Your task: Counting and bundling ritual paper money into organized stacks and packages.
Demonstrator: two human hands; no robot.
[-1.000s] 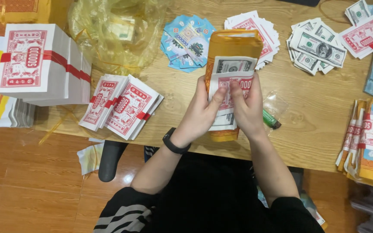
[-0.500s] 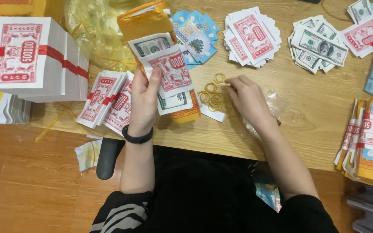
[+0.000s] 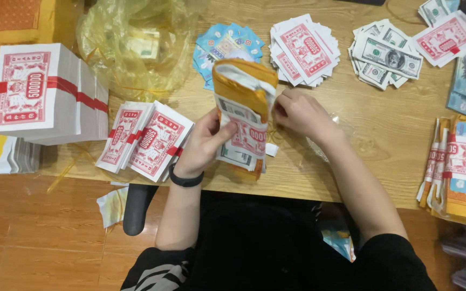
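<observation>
My left hand point(image 3: 205, 141) grips a thick bundle point(image 3: 244, 116) of mixed paper notes: yellow-orange sheets at the back, green and red-and-white notes in front. The bundle stands upright over the table's front edge, its top bent over. My right hand point(image 3: 299, 114) is at the bundle's right side with fingers pinched together, seemingly on a thin rubber band that is too small to make out clearly. A black band sits on my left wrist.
The wooden table point(image 3: 384, 145) holds red-and-white note packs point(image 3: 146, 139), a tall banded stack point(image 3: 41, 94), a yellow plastic bag point(image 3: 136, 43), blue notes point(image 3: 225, 43), fanned red notes point(image 3: 304, 49), green notes point(image 3: 386, 56) and mixed bundles point(image 3: 459, 167) at right.
The bundle has come back to the middle in my left hand. My right hand left the rubber bands on the table and moved up to the bundle's right side.
</observation>
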